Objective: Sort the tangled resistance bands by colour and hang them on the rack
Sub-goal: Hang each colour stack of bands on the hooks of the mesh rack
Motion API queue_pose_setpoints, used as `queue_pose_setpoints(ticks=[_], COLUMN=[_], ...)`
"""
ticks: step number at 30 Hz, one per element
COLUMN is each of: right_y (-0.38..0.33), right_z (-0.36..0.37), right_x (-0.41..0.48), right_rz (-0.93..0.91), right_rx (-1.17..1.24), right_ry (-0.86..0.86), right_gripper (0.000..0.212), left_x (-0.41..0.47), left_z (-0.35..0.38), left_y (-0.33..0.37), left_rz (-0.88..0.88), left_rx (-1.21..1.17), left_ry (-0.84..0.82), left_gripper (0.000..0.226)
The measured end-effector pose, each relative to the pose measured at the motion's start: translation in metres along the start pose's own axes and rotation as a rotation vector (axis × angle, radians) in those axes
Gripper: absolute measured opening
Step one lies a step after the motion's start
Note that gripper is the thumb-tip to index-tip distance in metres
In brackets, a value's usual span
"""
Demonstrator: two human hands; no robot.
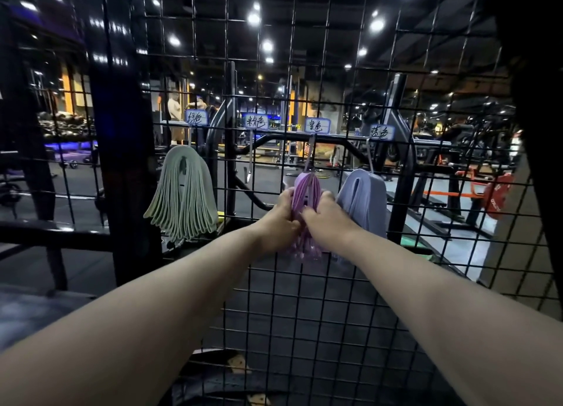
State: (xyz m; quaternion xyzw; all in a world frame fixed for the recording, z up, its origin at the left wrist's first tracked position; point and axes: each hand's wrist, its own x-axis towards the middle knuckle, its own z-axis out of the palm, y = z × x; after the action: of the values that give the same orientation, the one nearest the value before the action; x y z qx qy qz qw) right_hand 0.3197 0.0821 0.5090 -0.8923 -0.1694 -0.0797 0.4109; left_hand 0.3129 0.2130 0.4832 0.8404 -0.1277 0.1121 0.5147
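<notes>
Both hands (300, 219) grip the purple bands (305, 189) hanging on the wire rack (304, 283); green bands (182, 192) hang left

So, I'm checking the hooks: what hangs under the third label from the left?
A hook holds purple bands, gripped by the left hand and right hand. The hands cover their middle part.

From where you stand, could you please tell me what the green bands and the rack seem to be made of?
Green bands: probably rubber or latex, matte; thin flat loops drape limply.
Rack: apparently metal wire, black coated; thin straight rods form a rigid grid.
</notes>
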Motion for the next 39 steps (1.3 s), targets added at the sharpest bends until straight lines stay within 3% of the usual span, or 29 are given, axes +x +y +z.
queue_pose_setpoints(ticks=[8,12,15,22,27,29,35,39], right_y=[0.006,0.006,0.005,0.016,0.027,0.032,0.033,0.027], right_z=[0.010,0.013,0.016,0.023,0.026,0.031,0.032,0.022], right_x=[-0.011,-0.016,-0.021,-0.027,-0.021,-0.021,-0.027,-0.043], right_rz=[-0.091,-0.125,-0.135,-0.205,-0.244,-0.262,-0.170,-0.114], right_rx=[-0.367,-0.468,-0.489,-0.627,-0.767,-0.837,-0.785,-0.685], right_ry=[0.103,0.146,0.187,0.203,0.198,0.164,0.085,0.014], right_gripper=[0.023,0.010,0.009,0.020,0.040,0.041,0.026,0.041], left_x=[-0.006,-0.009,-0.007,-0.001,-0.007,-0.009,-0.017,-0.027], left_z=[0.003,0.016,0.018,0.024,0.020,0.021,0.023,0.022], left_y=[-0.016,-0.030,-0.037,-0.039,-0.046,-0.049,-0.046,-0.037], left_rz=[0.064,0.079,0.064,0.077,-0.005,-0.034,-0.139,-0.226], left_rx=[0.166,0.040,0.226,0.068,0.185,0.278,0.367,0.414], left_ry=[0.019,0.108,0.210,0.195,0.195,0.193,0.127,0.116], left_gripper=[0.082,0.042,0.017,0.013,0.035,0.031,0.022,0.023])
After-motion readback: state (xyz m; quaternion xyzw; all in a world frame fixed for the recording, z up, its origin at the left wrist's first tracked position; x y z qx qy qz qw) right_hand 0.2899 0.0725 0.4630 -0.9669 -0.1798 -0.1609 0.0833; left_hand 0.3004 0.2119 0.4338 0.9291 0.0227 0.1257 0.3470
